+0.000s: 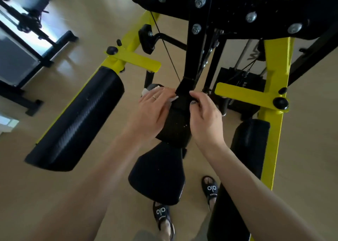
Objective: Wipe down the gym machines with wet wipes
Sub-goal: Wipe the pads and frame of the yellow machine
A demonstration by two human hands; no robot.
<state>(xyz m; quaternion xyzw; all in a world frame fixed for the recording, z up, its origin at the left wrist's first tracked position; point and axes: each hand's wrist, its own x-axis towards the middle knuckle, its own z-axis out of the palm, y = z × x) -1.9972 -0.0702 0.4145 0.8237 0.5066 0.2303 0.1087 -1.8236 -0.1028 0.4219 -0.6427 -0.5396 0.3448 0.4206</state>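
A yellow and black gym machine [274, 72] fills the view. Its black back pad [175, 127] stands in the middle above the black seat [157, 176]. My left hand [150, 112] lies flat with straight fingers on a white wet wipe [146, 91], pressing it against the left upper side of the back pad. Only the wipe's edges show beyond the fingers. My right hand [204, 116] grips the top right edge of the back pad with curled fingers.
Black arm pads hang on yellow arms at the left [76, 116] and right [250, 149]. A black upright post [193, 54] and cables rise behind the back pad. The weight stack [243, 87] sits at the back. Another black machine [27, 44] stands far left. My sandalled feet [162, 215] are below.
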